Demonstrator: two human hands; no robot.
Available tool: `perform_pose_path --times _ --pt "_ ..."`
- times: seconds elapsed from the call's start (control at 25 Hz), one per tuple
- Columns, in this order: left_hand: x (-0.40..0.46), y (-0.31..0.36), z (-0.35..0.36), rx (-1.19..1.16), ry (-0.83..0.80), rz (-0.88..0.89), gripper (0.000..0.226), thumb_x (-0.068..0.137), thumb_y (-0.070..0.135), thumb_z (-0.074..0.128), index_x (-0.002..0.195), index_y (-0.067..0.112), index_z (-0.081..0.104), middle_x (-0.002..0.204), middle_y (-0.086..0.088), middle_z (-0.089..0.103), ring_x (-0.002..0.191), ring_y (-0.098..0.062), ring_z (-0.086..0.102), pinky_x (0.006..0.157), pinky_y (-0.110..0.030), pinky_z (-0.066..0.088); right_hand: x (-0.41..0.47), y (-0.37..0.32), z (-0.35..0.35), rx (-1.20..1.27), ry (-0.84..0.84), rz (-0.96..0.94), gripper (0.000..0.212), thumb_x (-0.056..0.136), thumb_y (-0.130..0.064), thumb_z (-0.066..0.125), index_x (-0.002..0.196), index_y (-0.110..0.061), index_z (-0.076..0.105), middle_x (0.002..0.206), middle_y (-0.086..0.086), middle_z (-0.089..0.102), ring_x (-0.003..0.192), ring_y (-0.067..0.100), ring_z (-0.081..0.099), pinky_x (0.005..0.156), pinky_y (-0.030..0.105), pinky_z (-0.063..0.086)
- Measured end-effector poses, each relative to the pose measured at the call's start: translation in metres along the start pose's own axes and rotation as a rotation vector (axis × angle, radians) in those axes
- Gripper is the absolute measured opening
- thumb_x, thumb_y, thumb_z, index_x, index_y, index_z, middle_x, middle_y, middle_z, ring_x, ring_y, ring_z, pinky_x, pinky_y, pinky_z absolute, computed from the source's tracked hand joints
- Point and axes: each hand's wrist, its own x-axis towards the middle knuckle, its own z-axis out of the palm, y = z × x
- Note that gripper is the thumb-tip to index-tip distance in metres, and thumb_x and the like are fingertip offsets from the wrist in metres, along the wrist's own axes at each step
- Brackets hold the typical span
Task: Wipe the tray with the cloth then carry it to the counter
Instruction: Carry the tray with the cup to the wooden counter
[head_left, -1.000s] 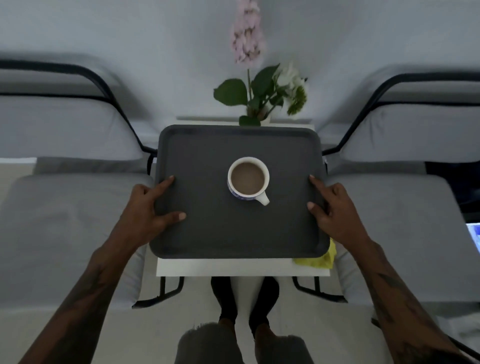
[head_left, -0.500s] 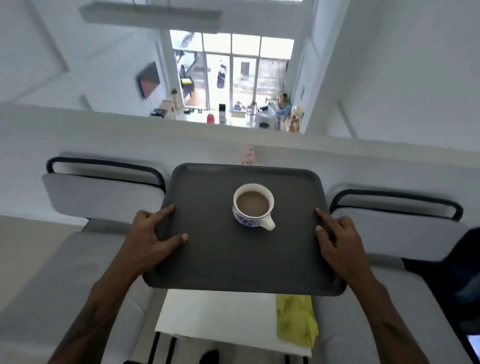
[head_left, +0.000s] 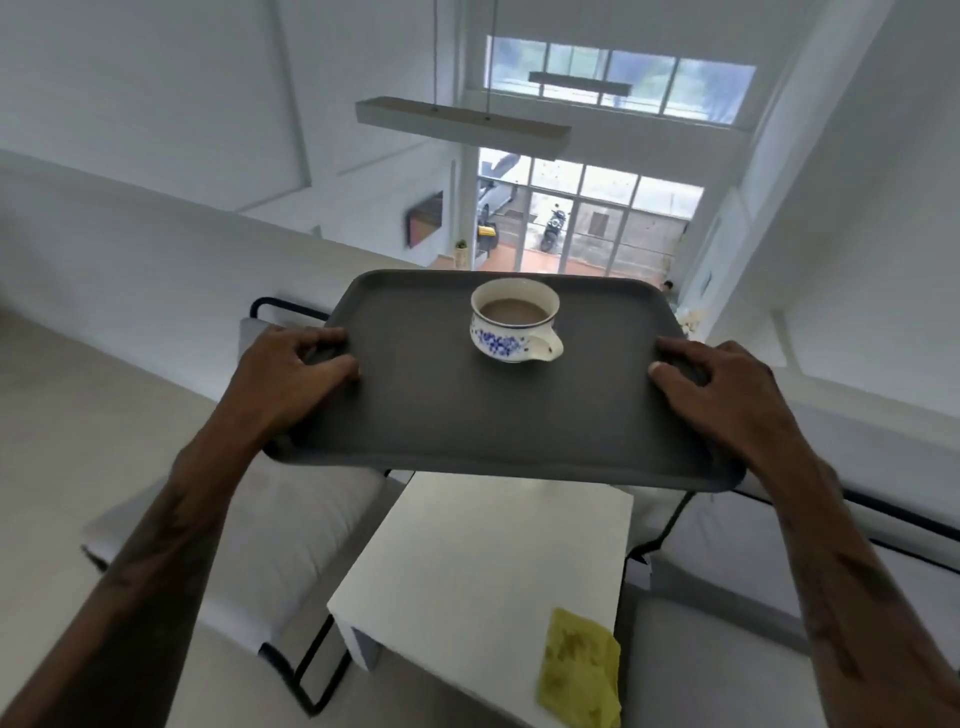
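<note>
I hold a dark grey tray (head_left: 467, 415) level in the air, well above a small white table (head_left: 483, 566). My left hand (head_left: 291, 374) grips the tray's left edge and my right hand (head_left: 711, 389) grips its right edge, thumbs on top. A white cup with blue flowers (head_left: 514, 325), full of a milky brown drink, stands on the tray's far middle. The yellow-green cloth (head_left: 582, 670) lies on the table's near right corner, touched by neither hand.
Grey cushioned chairs with black frames stand left (head_left: 270, 519) and right (head_left: 737, 623) of the table. A low white wall (head_left: 156, 270) runs behind them, with a tall open space, hanging lamps (head_left: 462, 122) and large windows beyond.
Both hands have lifted the tray with the cup off the white table and higher. My view has tilted up and back, so the table and cloth now show below the tray.
</note>
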Motion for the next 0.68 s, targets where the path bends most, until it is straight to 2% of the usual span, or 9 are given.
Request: perform_pose_path --times 0.08,0.32,0.4,0.56,0.68 --pt "-0.017 -0.008 -0.026 0.019 0.067 -0.039 0.042 0.08 0.025 0.072 0.123 0.021 0.068 0.093 0.0 0.051 0.082 -0.013 0.049 0.077 -0.029 0.039 0.001 -0.023 0.004 0.007 -0.003 -0.059 0.044 0.089 -0.042 0.057 0.13 -0.028 0.059 0.101 0.011 0.054 0.1 0.031 0.056 0.086 0.03 0.037" --pt "-0.076 -0.054 -0.12 0.111 0.211 -0.169 0.043 0.078 0.033 0.076 0.12 0.024 0.07 0.095 -0.003 0.052 0.078 -0.014 0.051 0.078 -0.032 0.038 -0.013 -0.109 0.043 0.025 -0.092 -0.227 0.053 0.084 -0.061 0.052 0.132 -0.039 0.054 0.11 0.011 0.056 0.11 0.03 0.055 0.088 0.035 0.04" --pt "-0.099 -0.072 -0.156 0.125 0.265 -0.224 0.045 0.077 0.035 0.077 0.119 0.024 0.07 0.094 -0.003 0.053 0.083 -0.017 0.052 0.08 -0.032 0.038 -0.02 -0.146 0.058 0.016 -0.146 -0.281 0.059 0.081 -0.068 0.048 0.133 -0.041 0.051 0.115 0.012 0.055 0.113 0.032 0.053 0.091 0.039 0.041" --pt "-0.155 -0.113 -0.235 0.162 0.354 -0.321 0.047 0.079 0.035 0.076 0.123 0.02 0.068 0.116 -0.014 0.065 0.09 -0.018 0.051 0.081 -0.033 0.039 -0.048 -0.234 0.094 0.067 -0.224 -0.412 0.063 0.079 -0.072 0.047 0.135 -0.041 0.05 0.119 0.014 0.056 0.112 0.034 0.054 0.093 0.039 0.042" --pt "-0.206 -0.148 -0.297 0.201 0.446 -0.413 0.046 0.078 0.036 0.076 0.121 0.02 0.069 0.121 -0.018 0.066 0.09 -0.019 0.052 0.081 -0.034 0.04 -0.081 -0.308 0.127 0.141 -0.301 -0.519 0.063 0.078 -0.072 0.049 0.133 -0.042 0.051 0.121 0.014 0.056 0.114 0.033 0.054 0.097 0.041 0.042"
